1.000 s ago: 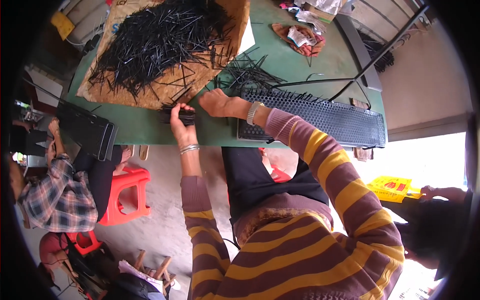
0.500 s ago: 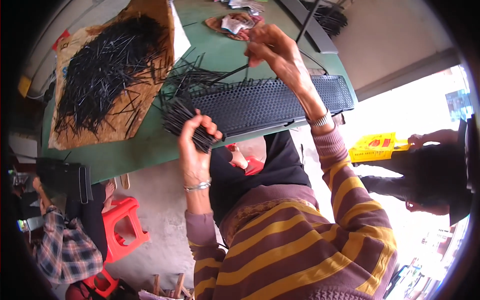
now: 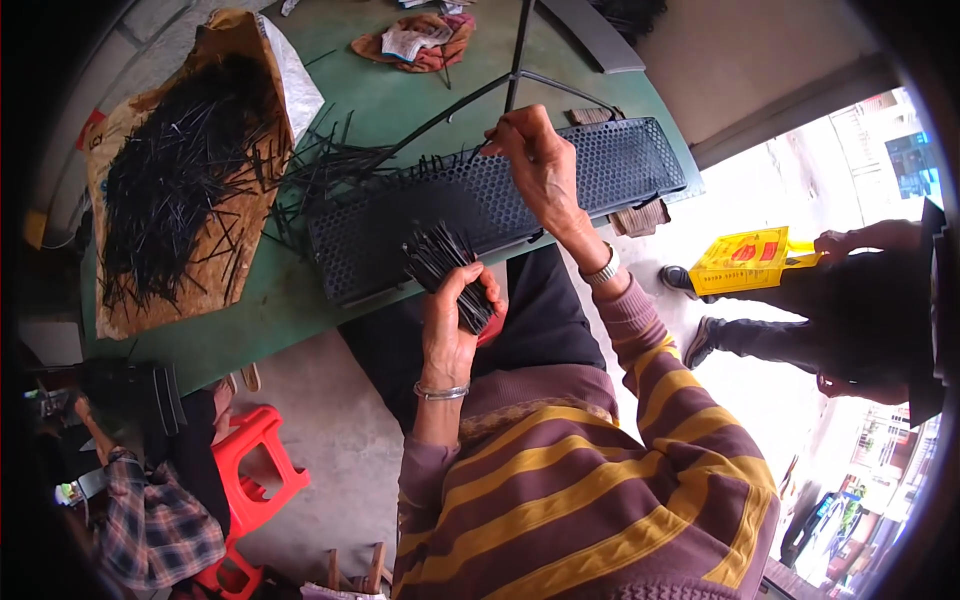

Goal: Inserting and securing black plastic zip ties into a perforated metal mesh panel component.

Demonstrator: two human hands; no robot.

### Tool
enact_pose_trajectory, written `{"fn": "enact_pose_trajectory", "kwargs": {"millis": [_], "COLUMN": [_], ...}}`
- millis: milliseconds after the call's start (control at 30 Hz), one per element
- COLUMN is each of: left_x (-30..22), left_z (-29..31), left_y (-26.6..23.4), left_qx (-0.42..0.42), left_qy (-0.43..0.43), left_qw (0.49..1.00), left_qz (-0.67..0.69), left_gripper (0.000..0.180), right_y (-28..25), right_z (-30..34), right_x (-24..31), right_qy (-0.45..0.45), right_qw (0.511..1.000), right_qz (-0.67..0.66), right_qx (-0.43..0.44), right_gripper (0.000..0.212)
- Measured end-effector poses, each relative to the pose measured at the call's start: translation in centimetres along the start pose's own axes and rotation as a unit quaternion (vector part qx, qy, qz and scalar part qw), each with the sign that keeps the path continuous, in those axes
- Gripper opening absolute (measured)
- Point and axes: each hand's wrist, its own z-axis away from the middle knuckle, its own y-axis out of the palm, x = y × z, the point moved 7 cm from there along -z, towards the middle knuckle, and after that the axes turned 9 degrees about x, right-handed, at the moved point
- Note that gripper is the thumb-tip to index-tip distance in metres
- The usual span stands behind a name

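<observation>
My left hand [image 3: 452, 335] is wrapped round a thick bundle of thin black sticks [image 3: 436, 258], held upright just off the near edge of a long black perforated panel [image 3: 610, 165]. My right hand [image 3: 540, 170] is closed in a pinch over the panel's far edge, with a short dark stick [image 3: 479, 150] at its fingertips. A row of similar sticks [image 3: 425, 165] stands up along that far edge, to the left of the pinch. Whether the pinched stick's lower end sits in a hole is too small to tell.
A big heap of black sticks [image 3: 180, 165] lies on a brown sheet [image 3: 205, 245] on the green table [image 3: 300, 320]. Loose sticks [image 3: 335, 165] lie between heap and panel. A black metal frame [image 3: 515, 75] stands behind. People are at both sides, near a red stool [image 3: 265, 470].
My right hand has come down from above the table to the panel's far edge. My left hand has moved right with the bundle, from the panel's left end toward its middle.
</observation>
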Motion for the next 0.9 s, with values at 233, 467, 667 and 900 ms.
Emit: {"fn": "enact_pose_trajectory", "kwargs": {"millis": [233, 467, 667, 900], "left_x": [0.7, 1.2, 0.8, 0.7], "left_z": [-0.7, -1.0, -1.1, -1.3], "left_y": [0.5, 1.8, 1.9, 1.9], "left_qx": [-0.001, -0.007, -0.004, -0.008], "left_qy": [-0.004, -0.019, 0.003, -0.012], "left_qw": [0.999, 0.999, 0.999, 0.999], "left_qz": [0.040, -0.036, -0.034, -0.044], "left_gripper": [0.011, 0.015, 0.015, 0.018], "right_y": [-1.3, -1.0, -1.1, -0.7], "right_z": [0.1, -0.1, 0.1, -0.1], "right_x": [-2.3, -3.6, -2.9, -3.6], "right_qy": [-0.008, 0.005, -0.003, -0.015], "right_qw": [0.999, 0.999, 1.000, 0.997], "right_qz": [-0.040, -0.031, 0.005, 0.069], "right_qx": [-0.014, 0.008, 0.023, 0.045], "right_gripper": [0.005, 0.004, 0.005, 0.006]}}
